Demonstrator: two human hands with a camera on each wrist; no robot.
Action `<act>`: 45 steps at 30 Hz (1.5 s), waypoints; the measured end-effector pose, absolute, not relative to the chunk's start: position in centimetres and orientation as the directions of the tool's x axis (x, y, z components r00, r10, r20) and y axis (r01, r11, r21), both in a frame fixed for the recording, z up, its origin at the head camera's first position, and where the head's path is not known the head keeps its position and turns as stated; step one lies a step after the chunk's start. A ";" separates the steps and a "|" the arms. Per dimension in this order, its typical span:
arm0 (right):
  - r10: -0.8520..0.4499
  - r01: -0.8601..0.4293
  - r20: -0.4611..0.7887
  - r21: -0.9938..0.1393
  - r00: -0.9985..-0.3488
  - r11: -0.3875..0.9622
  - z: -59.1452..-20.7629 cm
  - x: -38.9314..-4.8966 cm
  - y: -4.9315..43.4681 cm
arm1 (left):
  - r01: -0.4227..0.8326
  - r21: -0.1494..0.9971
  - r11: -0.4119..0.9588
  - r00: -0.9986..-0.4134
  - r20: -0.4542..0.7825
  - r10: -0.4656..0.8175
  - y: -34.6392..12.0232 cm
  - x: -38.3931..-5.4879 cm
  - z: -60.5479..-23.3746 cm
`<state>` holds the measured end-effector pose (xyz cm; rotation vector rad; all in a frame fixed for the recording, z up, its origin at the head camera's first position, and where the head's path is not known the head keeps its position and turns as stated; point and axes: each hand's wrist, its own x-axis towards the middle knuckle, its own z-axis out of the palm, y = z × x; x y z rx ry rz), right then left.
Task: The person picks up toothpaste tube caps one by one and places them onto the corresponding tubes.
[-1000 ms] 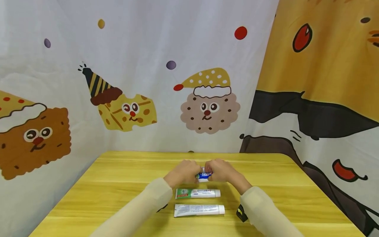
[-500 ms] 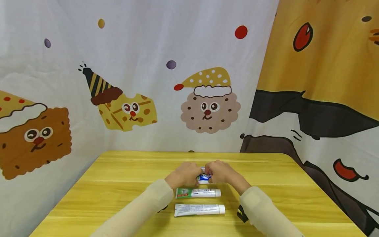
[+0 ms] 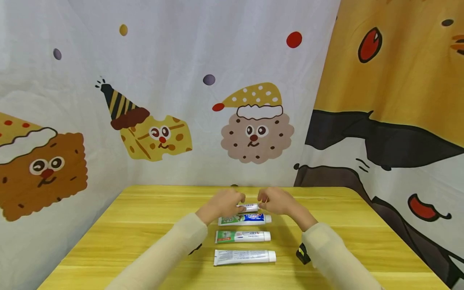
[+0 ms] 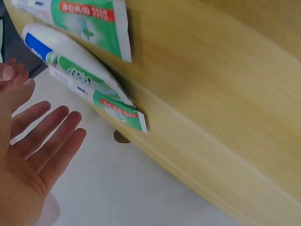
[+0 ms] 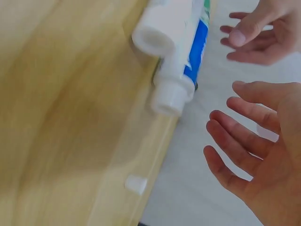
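Observation:
A toothpaste tube with a green and blue print [image 3: 244,219] lies on the table, its white cap to the right. Just beyond it is a smaller, mostly white tube [image 3: 250,208], partly covered by my left hand in the head view. My left hand [image 3: 222,205] hovers at the left end of these tubes, its fingers [image 4: 61,127] spread and loosely bent in the left wrist view. Over at the cap end, my right hand [image 3: 278,201] is lifted with loosely curved fingers [image 5: 235,146] and holds nothing.
Nearer on the wooden table [image 3: 163,241] lie a green and white tube [image 3: 243,236] and a white tube [image 3: 244,257], roughly parallel. A small white piece [image 5: 136,184] sits near the table edge in the right wrist view. Behind hangs a cartoon-printed curtain [image 3: 203,173].
Both hands have let go of the green and blue toothpaste tube and moved apart and slightly farther away. That tube now lies in full view in the row.

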<state>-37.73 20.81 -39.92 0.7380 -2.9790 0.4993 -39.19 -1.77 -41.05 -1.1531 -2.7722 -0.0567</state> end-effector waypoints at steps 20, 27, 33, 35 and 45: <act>-0.255 -0.249 0.003 -0.237 -0.967 0.939 -43.3 -39.3 26.1 | 0.662 0.092 0.744 -0.750 0.085 0.656 -0.7 -41.5 -42.7; -0.275 -0.275 0.036 -0.238 -0.961 0.931 -43.7 -39.3 26.2 | 0.647 0.051 0.761 -0.762 0.046 0.645 -0.2 -41.6 -43.4; -0.283 -0.282 0.032 -0.243 -0.959 0.928 -43.6 -39.4 26.3 | 0.626 0.101 0.773 -0.780 0.065 0.623 -0.2 -41.8 -43.8; -0.274 -0.271 0.026 -0.248 -0.962 0.930 -43.5 -39.4 26.4 | 0.626 0.121 0.770 -0.780 0.082 0.621 -0.2 -41.9 -43.8; -0.311 -0.327 0.102 -0.267 -0.945 0.907 -41.7 -39.3 27.1 | 0.695 0.190 0.694 -0.717 0.258 0.648 -0.2 -41.5 -41.6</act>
